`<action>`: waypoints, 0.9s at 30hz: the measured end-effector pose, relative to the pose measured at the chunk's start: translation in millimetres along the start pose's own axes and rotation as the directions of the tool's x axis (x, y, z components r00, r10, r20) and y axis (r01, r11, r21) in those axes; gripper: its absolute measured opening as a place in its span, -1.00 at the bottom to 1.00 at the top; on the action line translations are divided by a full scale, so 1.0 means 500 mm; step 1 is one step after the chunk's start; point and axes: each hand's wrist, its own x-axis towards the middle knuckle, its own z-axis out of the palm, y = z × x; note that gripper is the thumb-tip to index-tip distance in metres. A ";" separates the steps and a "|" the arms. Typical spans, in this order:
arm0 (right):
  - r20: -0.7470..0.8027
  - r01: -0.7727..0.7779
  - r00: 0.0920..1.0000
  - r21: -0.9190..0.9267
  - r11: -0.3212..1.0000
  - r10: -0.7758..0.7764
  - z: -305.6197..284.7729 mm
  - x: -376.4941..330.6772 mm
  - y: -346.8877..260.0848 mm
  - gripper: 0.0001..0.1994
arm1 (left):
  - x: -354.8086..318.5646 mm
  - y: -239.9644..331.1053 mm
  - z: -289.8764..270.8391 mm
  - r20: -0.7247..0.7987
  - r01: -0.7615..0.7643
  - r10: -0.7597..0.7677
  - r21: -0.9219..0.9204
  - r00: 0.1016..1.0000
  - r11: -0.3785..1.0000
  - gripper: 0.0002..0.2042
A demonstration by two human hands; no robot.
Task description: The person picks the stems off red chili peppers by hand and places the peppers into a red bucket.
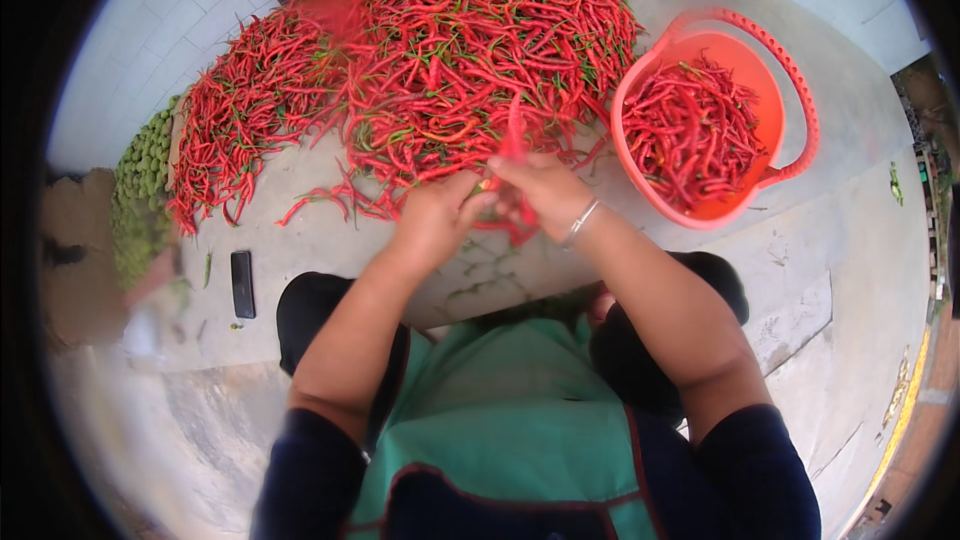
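In front of me, my right hand is closed around a few red chili peppers. One points up past the fingers, slightly blurred, and others hang below the palm. My left hand meets it fingertip to fingertip, pinching at a small yellow-green stem end. Some of its fingers are hidden behind the thumb. Just beyond both hands spreads a large heap of red chili peppers with green stems. To the right of the heap stands a pinkish-red plastic basket with a raised handle, partly filled with red peppers.
A black phone lies on the concrete floor to the left. Green produce is piled beside the heap at far left. Scattered green stems lie below my hands. A green apron covers my lap.
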 end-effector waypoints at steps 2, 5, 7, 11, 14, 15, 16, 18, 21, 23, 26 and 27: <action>0.057 -0.091 0.995 0.213 0.973 0.080 -0.001 -0.012 -0.015 -0.82 | -0.003 0.009 -0.002 -0.080 -0.117 0.118 0.024 0.990 0.993 -0.85; 0.094 -0.155 0.987 0.377 0.913 0.129 -0.039 -0.010 -0.001 -0.83 | 0.000 0.028 0.009 -0.057 -0.255 0.256 0.016 0.965 0.967 -0.87; -0.088 -0.082 0.989 0.317 0.945 0.116 -0.069 -0.005 -0.013 -0.84 | 0.000 0.038 0.023 0.023 -0.331 0.332 -0.025 0.943 0.943 -0.86; -0.319 0.217 0.927 0.029 0.976 -0.197 -0.119 -0.053 -0.077 -0.86 | -0.022 -0.045 0.154 0.619 -0.178 0.075 0.107 0.782 0.978 -0.74; -0.350 0.262 0.898 -0.066 0.963 -0.268 -0.146 -0.074 -0.085 -0.86 | 0.021 -0.055 0.223 0.545 -0.100 -0.055 0.251 0.837 0.963 -0.64; -0.355 0.259 0.893 -0.097 0.961 -0.276 -0.153 -0.080 -0.085 -0.86 | 0.046 -0.050 0.251 0.475 -0.063 -0.080 0.278 0.877 0.959 -0.63; -0.306 0.246 0.918 -0.064 0.967 -0.253 -0.157 -0.085 -0.090 -0.86 | 0.062 -0.049 0.278 0.370 -0.076 -0.035 0.281 0.929 0.957 -0.63; -0.326 0.246 0.911 -0.066 0.967 -0.254 -0.156 -0.081 -0.080 -0.85 | 0.084 -0.053 0.322 0.448 0.014 -0.184 0.357 0.875 0.934 -0.66; -0.327 0.188 0.920 -0.115 0.975 -0.216 -0.147 -0.076 -0.075 -0.85 | 0.069 -0.119 0.376 0.402 0.080 -0.221 0.339 0.889 0.937 -0.71; -0.296 0.120 0.944 -0.113 0.986 -0.148 -0.160 -0.078 -0.069 -0.85 | 0.077 -0.130 0.377 0.334 0.070 -0.160 0.266 0.929 0.961 -0.74; -0.382 0.142 0.912 -0.051 0.989 -0.150 -0.160 -0.066 -0.057 -0.83 | 0.111 -0.101 0.295 0.301 0.186 -0.152 -0.088 0.942 0.979 -0.85; -0.392 0.139 0.908 -0.042 0.989 -0.144 -0.159 -0.058 -0.053 -0.83 | 0.116 -0.075 0.249 0.294 0.250 -0.179 -0.226 0.939 0.941 -0.84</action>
